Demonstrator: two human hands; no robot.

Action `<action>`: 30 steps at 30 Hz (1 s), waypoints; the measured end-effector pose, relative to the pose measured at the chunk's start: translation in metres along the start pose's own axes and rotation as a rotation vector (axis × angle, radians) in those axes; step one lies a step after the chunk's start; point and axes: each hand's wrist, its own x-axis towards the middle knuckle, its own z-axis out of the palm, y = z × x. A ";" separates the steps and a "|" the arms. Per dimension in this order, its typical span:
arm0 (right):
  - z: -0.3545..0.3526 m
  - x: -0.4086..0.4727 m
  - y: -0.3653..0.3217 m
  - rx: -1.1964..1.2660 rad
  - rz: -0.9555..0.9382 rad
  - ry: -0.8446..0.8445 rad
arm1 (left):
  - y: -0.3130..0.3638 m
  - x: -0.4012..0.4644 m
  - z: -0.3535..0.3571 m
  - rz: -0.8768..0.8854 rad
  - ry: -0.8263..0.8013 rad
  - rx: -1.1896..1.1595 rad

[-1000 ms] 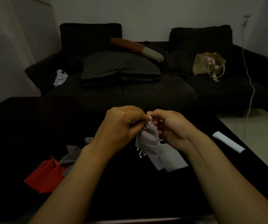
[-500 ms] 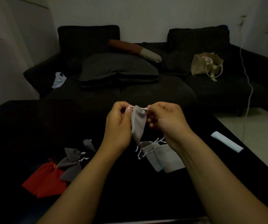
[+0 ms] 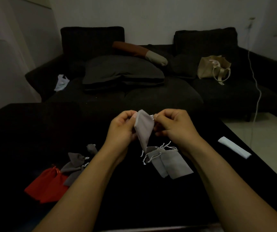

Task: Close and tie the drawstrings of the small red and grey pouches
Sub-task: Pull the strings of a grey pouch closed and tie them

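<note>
Grey pouch (image 3: 144,129) hangs between our hands; left hand (image 3: 122,129) and right hand (image 3: 174,127) pinch its top.

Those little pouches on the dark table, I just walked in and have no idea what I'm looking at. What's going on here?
A person is working on a grey pouch, held up above the black table with both hands: the left hand grips its left edge and the right hand pinches the drawstring end at its top. Two more light grey pouches lie flat below, cords loose. To the left lie darker grey pouches with cinched necks and red pouches.
</note>
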 end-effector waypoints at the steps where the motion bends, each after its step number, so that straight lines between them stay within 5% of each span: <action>1: 0.003 -0.001 0.003 0.021 0.047 -0.024 | 0.002 0.001 -0.004 -0.120 -0.045 -0.025; 4: 0.013 0.000 0.013 0.037 0.114 -0.023 | 0.002 0.007 -0.022 -0.409 -0.237 0.067; 6: 0.021 0.002 0.018 0.066 0.144 -0.063 | -0.005 0.008 -0.030 -0.402 -0.279 0.253; 9: 0.024 0.008 0.024 -0.001 0.186 -0.198 | -0.017 0.015 -0.042 -0.255 -0.091 0.564; 11: 0.014 0.017 0.037 -0.363 0.101 -0.221 | -0.019 0.022 -0.059 -0.170 0.022 0.858; 14: 0.002 0.024 0.065 -0.910 0.030 -0.327 | -0.015 0.023 -0.085 -0.337 0.037 1.131; 17: 0.000 0.022 0.088 -1.066 0.047 -0.366 | -0.018 0.019 -0.096 -0.366 0.043 1.374; 25: -0.010 0.028 0.088 -1.065 0.039 -0.296 | -0.026 0.031 -0.092 -0.362 -0.247 1.507; 30: -0.024 0.029 0.096 -1.107 0.112 -0.240 | -0.023 0.034 -0.080 -0.375 -0.242 1.385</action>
